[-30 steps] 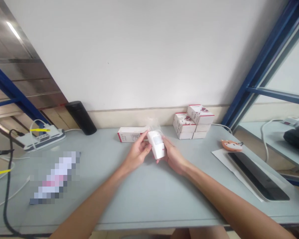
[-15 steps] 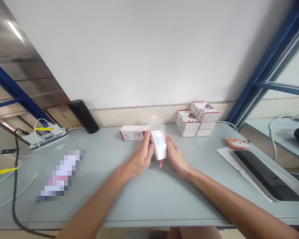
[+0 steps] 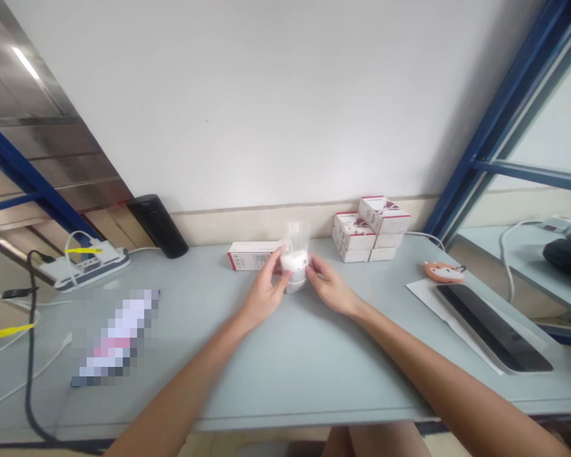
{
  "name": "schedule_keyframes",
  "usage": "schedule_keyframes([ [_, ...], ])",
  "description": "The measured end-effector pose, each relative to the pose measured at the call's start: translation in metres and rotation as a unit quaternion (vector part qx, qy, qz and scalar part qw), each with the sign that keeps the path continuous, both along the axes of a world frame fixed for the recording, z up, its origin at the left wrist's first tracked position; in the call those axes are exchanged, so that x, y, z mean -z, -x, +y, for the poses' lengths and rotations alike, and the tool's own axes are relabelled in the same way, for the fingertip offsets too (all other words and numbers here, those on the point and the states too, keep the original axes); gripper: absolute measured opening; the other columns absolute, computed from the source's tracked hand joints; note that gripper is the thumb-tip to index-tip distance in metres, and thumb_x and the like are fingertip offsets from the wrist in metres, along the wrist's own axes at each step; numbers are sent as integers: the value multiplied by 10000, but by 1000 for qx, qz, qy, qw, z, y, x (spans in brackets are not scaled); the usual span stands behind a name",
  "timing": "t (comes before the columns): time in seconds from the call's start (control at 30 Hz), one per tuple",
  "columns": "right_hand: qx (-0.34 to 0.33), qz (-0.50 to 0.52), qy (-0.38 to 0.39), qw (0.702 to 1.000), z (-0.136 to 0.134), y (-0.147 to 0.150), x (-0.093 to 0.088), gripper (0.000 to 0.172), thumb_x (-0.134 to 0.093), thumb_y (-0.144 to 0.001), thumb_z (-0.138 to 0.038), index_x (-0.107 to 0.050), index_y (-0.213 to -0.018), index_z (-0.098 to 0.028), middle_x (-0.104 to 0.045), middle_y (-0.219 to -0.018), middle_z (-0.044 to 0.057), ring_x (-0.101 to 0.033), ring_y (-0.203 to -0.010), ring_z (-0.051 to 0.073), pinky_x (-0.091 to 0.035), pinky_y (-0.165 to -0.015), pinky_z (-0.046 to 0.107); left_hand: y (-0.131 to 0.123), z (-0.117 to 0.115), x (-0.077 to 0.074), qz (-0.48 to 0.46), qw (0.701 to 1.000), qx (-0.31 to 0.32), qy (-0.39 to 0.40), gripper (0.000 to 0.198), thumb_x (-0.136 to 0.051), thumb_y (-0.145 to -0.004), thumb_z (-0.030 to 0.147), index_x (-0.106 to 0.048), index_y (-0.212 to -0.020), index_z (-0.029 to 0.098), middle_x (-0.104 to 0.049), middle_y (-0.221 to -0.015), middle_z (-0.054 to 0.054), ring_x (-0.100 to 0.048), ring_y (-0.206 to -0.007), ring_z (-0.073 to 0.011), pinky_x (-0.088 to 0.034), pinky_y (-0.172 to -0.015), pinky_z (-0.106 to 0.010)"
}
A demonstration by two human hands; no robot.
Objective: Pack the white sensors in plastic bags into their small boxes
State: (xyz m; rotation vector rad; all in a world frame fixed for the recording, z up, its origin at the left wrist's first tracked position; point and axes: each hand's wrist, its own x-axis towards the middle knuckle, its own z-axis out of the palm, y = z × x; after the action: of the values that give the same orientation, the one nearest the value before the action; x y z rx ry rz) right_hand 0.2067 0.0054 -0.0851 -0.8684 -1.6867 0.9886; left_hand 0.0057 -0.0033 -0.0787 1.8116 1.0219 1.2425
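A white motion sensor (image 3: 295, 261) is held between my two hands at the middle of the table, its end tipped up towards me. My left hand (image 3: 265, 291) closes on its left side, thumb in front. On the other side, the fingers of my right hand (image 3: 332, 287) press against its right edge. A clear plastic bag (image 3: 297, 235) stands up just behind the sensor; whether a hand touches it I cannot tell. Close behind my left hand lies a long white and red box (image 3: 252, 255), its right end partly covered by my fingers.
Several white and red boxes (image 3: 354, 238) are stacked by the wall. A phone-like black device (image 3: 492, 325) rests on paper at the right, near an orange animal-shaped mouse (image 3: 444, 272). At the left are a black cylinder (image 3: 158, 225), a power strip (image 3: 92, 266) and a blurred-out item (image 3: 117, 339).
The sensor has turned in my hands, from its front face showing to its end facing up. It sits slightly farther back and left. The bag now stands more upright behind it.
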Motion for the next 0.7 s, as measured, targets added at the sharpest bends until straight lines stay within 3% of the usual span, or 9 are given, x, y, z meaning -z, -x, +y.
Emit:
schedule_keyframes([
  [0.07,-4,-31,8,999,5,-11,-5,414,-620,-951,-448,-637,-1304,-232,-676,-1372,84,-591,-1280,279,-385,-1175,482,1,2,-1,20,1000,5,0,657,-619,-993,485,-429,-1555,203,-569,-1514,-157,-616,-1284,-298,-486,-1104,-425],
  [0.2,-65,-52,40,996,8,-26,-12,626,-752,-867,-391,-551,-1444,-256,-634,-1457,83,-578,-1342,305,-413,-1164,498,5,5,1,100,993,48,36,531,-665,-959,429,-574,-1428,195,-687,-1348,-138,-658,-1194,-312,-506,-1062,-448],
  [0.3,-94,-109,2,990,10,-27,-6,496,-707,-912,-365,-621,-1381,-227,-663,-1424,102,-613,-1301,320,-432,-1149,513,6,5,3,153,986,47,48,509,-729,-902,383,-628,-1359,183,-713,-1293,-137,-670,-1164,-332,-503,-1065,-482],
  [0.47,-39,-298,-105,948,11,-23,6,273,-636,-937,-229,-731,-1192,-211,-612,-1431,147,-500,-1389,354,-369,-1181,550,5,6,-1,39,997,45,53,716,-766,-886,417,-483,-1507,201,-598,-1496,-143,-606,-1329,-321,-477,-1132,-449],
  [0.7,-41,-332,-88,938,4,-23,3,536,-720,-915,-455,-621,-1394,-236,-556,-1444,154,-457,-1403,358,-343,-1191,542,3,11,3,34,988,83,127,708,-802,-852,499,-560,-1427,163,-682,-1395,-164,-666,-1258,-345,-506,-1104,-490],
])
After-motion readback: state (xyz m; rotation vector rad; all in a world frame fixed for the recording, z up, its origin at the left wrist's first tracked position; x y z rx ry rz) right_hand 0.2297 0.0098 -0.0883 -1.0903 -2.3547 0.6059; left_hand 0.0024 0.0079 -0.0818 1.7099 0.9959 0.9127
